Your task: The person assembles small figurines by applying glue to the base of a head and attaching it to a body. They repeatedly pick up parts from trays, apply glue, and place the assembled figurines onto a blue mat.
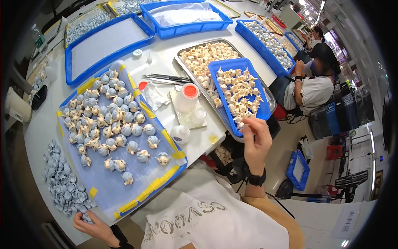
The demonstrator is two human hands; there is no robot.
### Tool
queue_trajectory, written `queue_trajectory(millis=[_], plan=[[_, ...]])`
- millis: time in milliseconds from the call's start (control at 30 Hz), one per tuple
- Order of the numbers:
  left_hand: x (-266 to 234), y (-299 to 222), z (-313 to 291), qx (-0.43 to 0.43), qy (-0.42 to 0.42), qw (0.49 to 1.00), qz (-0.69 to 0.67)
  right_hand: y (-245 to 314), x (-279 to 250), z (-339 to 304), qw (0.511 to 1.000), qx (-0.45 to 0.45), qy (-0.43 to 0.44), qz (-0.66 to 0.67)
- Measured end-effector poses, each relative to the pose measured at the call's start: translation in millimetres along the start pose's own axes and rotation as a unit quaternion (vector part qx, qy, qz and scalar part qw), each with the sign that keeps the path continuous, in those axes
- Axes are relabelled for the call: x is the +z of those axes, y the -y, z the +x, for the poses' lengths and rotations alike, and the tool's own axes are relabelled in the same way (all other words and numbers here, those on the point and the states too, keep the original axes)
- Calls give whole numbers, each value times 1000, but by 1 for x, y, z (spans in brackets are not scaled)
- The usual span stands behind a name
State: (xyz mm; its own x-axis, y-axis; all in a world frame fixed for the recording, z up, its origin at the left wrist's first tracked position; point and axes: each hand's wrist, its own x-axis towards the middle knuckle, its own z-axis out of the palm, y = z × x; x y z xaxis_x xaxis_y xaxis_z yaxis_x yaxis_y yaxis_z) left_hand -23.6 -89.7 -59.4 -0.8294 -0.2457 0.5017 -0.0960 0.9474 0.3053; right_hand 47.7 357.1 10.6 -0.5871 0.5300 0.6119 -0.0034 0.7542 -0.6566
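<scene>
My left hand [96,229] is at the near end of a heap of blue-grey curved hair pieces [64,178], its thumb and fingers closed round one hair piece [86,217]. Over the near corner of a small blue tray [253,103], my right hand [257,143] has its thumb and fingertips drawn together; what they hold, if anything, is hidden. Small cream-coloured hollow doll face pieces [238,89] lie in that tray. Between my hands, a cloth-lined tray with yellow tape [149,184] bears many small doll heads with blue-grey hair [107,112].
A metal tray [179,58] of more face pieces lies under the small tray. A red-capped bottle [186,99], a white bottle [180,134] and slim tools [166,78] stand or lie mid-table. Blue trays [110,45] line the back. A person [311,83] sits at the right.
</scene>
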Motion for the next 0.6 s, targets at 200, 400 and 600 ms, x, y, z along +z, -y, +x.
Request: queue_trajectory(millis=[200,400,600], plan=[[-5,-3,0,11,12,999,-47,11,15,8,994,61,85,26],[-7,-2,0,-2,11,1000,-22,32,42,12,974,48,218,23],[-5,-1,-2,-18,-12,998,-51,36,77,-3,976,-59,202,-63]])
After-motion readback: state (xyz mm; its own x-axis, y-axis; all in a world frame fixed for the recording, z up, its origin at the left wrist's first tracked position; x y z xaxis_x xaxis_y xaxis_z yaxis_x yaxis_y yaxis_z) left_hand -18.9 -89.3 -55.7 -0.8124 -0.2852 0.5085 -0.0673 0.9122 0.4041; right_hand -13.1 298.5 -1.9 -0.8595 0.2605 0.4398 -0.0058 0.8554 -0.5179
